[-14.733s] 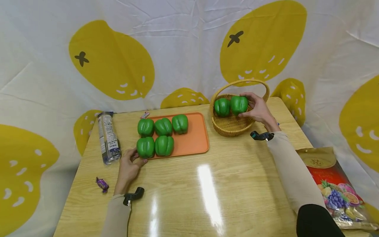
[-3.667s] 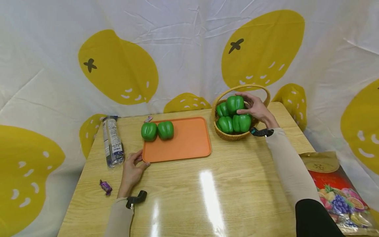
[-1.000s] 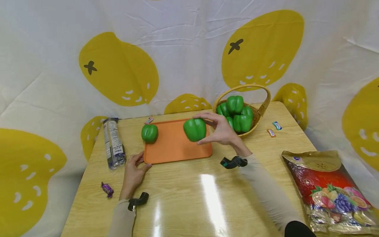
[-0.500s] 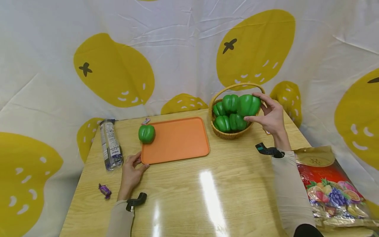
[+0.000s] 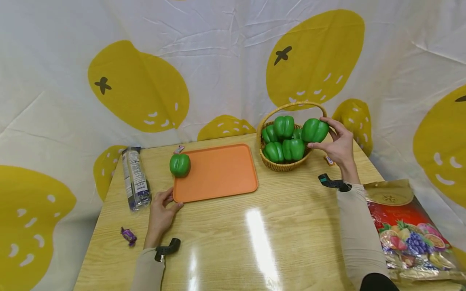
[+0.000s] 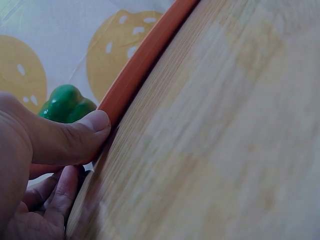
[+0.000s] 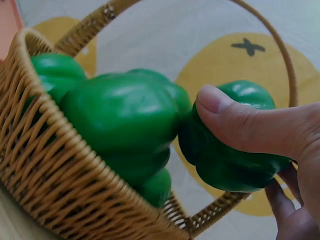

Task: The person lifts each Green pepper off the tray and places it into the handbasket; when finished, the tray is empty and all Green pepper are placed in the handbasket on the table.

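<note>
My right hand (image 5: 338,147) holds a green bell pepper (image 5: 315,130) between thumb and fingers at the right side of the wicker basket (image 5: 280,165). In the right wrist view the thumb lies across this pepper, beside the basket handle. Several more green bell peppers (image 7: 122,110) are heaped in the basket. My left hand (image 5: 161,214) grips the near left corner of the orange tray (image 5: 218,171); in the left wrist view its thumb (image 6: 95,122) lies against the tray's rim. One green bell pepper (image 5: 180,165) sits at the tray's far left corner.
A clear-wrapped package (image 5: 136,178) lies left of the tray, with a purple wrapped candy (image 5: 128,236) nearer the front. Small candies lie behind the tray (image 5: 178,149) and right of the basket (image 5: 329,160). A red and gold fruit-print bag (image 5: 409,230) lies at the right edge.
Peppers have gone from the tray to the basket over the earlier frames. Since a second ago, my right hand has carried one from above the tray rightward to the basket. My left hand stays at the tray corner.
</note>
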A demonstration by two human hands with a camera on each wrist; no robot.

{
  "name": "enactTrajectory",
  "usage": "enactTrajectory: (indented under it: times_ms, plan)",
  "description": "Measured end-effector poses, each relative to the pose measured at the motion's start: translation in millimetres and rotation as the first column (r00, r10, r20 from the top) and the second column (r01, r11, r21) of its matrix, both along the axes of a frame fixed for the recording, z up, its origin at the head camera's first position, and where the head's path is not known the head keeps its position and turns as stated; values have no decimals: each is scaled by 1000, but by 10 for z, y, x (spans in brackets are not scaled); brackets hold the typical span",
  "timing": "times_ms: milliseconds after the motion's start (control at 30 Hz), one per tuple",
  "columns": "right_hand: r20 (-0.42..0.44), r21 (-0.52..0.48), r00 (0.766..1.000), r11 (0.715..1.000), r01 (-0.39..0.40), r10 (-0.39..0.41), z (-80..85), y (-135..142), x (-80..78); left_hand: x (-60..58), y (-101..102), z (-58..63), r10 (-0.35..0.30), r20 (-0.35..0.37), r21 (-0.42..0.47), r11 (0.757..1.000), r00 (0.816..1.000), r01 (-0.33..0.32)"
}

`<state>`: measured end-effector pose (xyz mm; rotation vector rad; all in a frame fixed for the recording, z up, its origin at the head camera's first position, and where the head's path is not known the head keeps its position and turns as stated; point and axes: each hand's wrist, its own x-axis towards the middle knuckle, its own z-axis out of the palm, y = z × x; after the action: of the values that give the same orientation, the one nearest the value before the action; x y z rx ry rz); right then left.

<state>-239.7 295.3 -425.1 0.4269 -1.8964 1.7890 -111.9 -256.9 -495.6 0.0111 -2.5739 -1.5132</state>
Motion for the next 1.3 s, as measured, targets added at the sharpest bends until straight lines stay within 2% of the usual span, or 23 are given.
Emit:
enactTrajectory:
  times_ms: [167, 367, 433, 700, 767, 867, 1000, 1133, 1300]
  plan:
    - [20, -3, 1000, 1000, 18, -18, -23, 2, 3, 0, 1, 1, 5, -12, -6, 1000, 1000, -5]
    - [72, 73, 991, 992, 105, -110, -26, 15, 24, 4, 12, 2, -4, -15, -7, 1000, 1000, 4]
    - [73, 73, 990, 991, 112, -118, -24, 9, 28, -8, 6, -22, 0, -11, -7, 1000, 1000, 0]
    - [82, 39, 983, 986, 162, -165, -49, -75, 11, -127, -141, -347, 24, 9, 1, 1000, 1000, -24]
    - [85, 26, 980, 983, 179, -181, -67, -99, -5, -137, -165, -383, 20, 4, 5, 1000, 1000, -20]
    - [84, 57, 973, 976, 210, -214, -140, -116, -71, -135, -181, -400, 15, 1, 7, 1000, 1000, -15]
    - [66, 160, 953, 946, 281, -294, -226, -133, -159, -137, -183, -403, 16, 4, 2, 1000, 1000, -16]
    - [8, 275, 927, 892, 358, -375, -227, -174, -188, -146, -170, -388, 24, 4, -4, 1000, 1000, -24]
    - [-55, 379, 911, 836, 398, -409, -226, -185, -211, -94, -88, -235, 10, -17, 14, 1000, 1000, -10]
